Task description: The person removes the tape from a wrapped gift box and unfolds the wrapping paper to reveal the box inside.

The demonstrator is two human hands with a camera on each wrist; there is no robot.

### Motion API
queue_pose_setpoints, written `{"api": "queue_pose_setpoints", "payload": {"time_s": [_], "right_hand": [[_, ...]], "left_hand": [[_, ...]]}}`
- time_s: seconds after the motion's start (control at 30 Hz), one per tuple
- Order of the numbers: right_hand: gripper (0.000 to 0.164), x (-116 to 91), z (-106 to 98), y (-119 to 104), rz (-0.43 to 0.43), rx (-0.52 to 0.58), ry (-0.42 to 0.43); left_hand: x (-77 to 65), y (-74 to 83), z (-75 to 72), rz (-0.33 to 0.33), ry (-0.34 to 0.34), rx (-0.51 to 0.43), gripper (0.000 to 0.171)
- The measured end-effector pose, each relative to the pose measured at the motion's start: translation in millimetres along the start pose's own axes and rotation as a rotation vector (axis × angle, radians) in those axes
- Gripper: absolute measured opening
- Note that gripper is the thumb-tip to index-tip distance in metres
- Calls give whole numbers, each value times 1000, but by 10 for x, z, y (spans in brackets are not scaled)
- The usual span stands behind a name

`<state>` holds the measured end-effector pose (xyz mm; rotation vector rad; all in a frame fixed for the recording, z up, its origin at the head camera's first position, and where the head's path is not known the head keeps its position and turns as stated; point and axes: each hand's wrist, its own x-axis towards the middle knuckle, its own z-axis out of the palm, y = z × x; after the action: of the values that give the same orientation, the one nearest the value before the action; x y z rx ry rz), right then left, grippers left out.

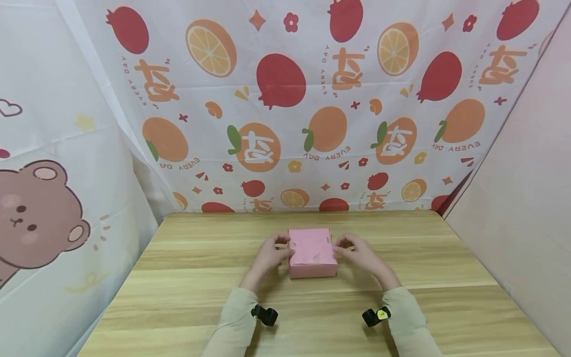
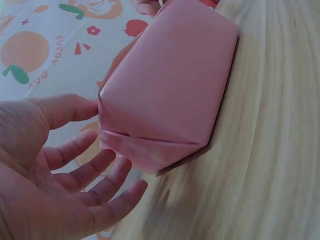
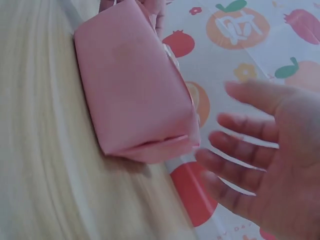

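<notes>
A pink paper-wrapped box point(image 1: 312, 248) sits on the wooden table, with small pieces of tape on its top. At its left side is my left hand point(image 1: 269, 254), thumb and fingertips right at the edge. In the left wrist view the left thumb point(image 2: 75, 109) meets the upper edge of the wrapped box, while the other fingers spread loosely by its folded end. My right hand point(image 1: 362, 253) is at the opposite side. Seen from the right wrist, its fingers point(image 3: 245, 150) are spread and relaxed beside the other folded end of the pink wrapping point(image 3: 135, 85).
The wooden table point(image 1: 200, 307) reaches back to a white curtain point(image 1: 285, 114) printed with fruit. A white cloth with a bear print point(image 1: 44, 218) hangs on the left, and a plain pale cloth point(image 1: 513, 198) on the right. Black wrist cameras point(image 1: 265, 315) are strapped at both sleeves.
</notes>
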<state>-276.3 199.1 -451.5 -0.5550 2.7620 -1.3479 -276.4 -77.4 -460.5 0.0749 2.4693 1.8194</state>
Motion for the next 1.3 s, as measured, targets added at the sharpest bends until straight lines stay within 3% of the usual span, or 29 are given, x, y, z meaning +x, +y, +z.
{"api": "queue_pose_setpoints", "payload": {"time_s": [0.2, 0.33, 0.5, 0.63, 0.77, 0.93, 1.1, 1.3], "right_hand": [[19, 135, 56, -102, 84, -70, 185], [24, 232, 117, -160, 127, -135, 229], [30, 305, 244, -169, 233, -189, 207], [35, 312, 346, -117, 260, -243, 207], [32, 290, 399, -84, 225, -294, 237], [23, 294, 409, -85, 179, -330, 277], [16, 303, 392, -109, 123, -320, 299], [16, 308, 394, -103, 130, -289, 301]], "left_hand": [[-35, 34, 8, 190, 80, 249, 34], [-72, 56, 39, 274, 159, 473, 39], [-106, 47, 73, 296, 234, 742, 48], [-109, 1, 104, 301, 237, 868, 52], [-108, -38, 133, 288, 219, 914, 54], [-114, -27, 144, 262, 198, 905, 58], [-126, 9, 141, 259, 195, 863, 56], [-134, 23, 137, 233, 191, 848, 56]]}}
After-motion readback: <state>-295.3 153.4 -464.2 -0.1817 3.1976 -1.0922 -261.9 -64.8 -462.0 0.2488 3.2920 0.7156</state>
